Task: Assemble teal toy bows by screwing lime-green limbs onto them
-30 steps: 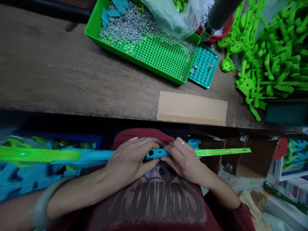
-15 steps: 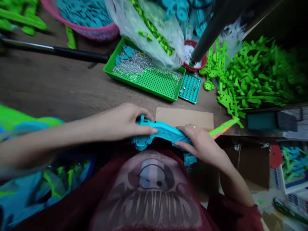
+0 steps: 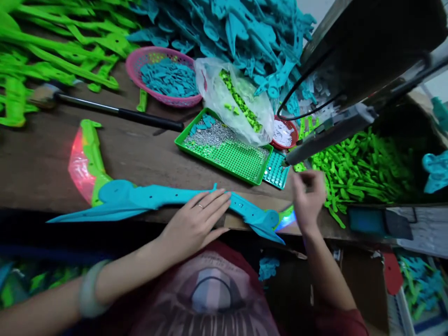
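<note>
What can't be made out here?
Head view: whether the right hand holds anything; motion blur obscures it.
Head view: the part of the blue bow-shaped toy under the left hand, which covers it.
Head view: the whole pile of blue parts, cut off by the top edge.
Head view: the number of metal fasteners in the green tray; too small.

Left hand (image 3: 199, 215) resting on glowing bow (image 3: 164, 195), right hand (image 3: 310, 199) curling near driver (image 3: 332, 132), screws (image 3: 213, 134) lying in green tray (image 3: 241, 163).
</note>
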Action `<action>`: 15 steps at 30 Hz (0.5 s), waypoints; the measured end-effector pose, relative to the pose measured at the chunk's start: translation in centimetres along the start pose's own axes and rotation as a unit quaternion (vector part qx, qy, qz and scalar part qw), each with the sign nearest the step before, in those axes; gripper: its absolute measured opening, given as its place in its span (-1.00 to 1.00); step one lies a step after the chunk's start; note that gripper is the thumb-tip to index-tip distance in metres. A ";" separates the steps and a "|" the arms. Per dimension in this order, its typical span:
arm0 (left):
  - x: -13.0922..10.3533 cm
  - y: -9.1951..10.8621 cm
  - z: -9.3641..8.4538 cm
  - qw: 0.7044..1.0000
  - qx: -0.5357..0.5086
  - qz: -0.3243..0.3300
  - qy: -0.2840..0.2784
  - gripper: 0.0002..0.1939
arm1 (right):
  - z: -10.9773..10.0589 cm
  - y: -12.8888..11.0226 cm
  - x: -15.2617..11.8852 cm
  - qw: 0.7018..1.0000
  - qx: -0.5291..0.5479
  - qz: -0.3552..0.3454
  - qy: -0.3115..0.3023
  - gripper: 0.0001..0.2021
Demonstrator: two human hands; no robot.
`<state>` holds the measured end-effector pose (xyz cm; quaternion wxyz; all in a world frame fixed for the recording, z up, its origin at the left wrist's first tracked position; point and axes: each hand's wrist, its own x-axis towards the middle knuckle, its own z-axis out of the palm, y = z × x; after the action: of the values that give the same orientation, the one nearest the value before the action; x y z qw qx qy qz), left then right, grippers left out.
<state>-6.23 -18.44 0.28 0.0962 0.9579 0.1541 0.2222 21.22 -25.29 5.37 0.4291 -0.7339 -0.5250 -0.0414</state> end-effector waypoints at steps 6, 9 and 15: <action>0.5 -0.5 1.4 0.999 0.037 -0.001 0.025 -0.66 | 0.7 -0.2 6.9 0.970 0.199 0.035 -0.133 -0.58; 0.7 -0.4 1.7 0.999 0.042 -0.005 0.024 -0.65 | 1.5 -1.8 7.2 0.939 0.277 0.064 -0.195 -0.59; 0.7 0.1 1.9 0.999 0.020 -0.029 0.028 -0.62 | 4.5 -6.5 2.4 0.894 0.399 0.068 -0.191 -0.68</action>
<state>-4.72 -18.50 -1.06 0.0790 0.9482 0.1892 0.2427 15.33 -20.01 7.60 0.5794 -0.5283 -0.5180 0.3418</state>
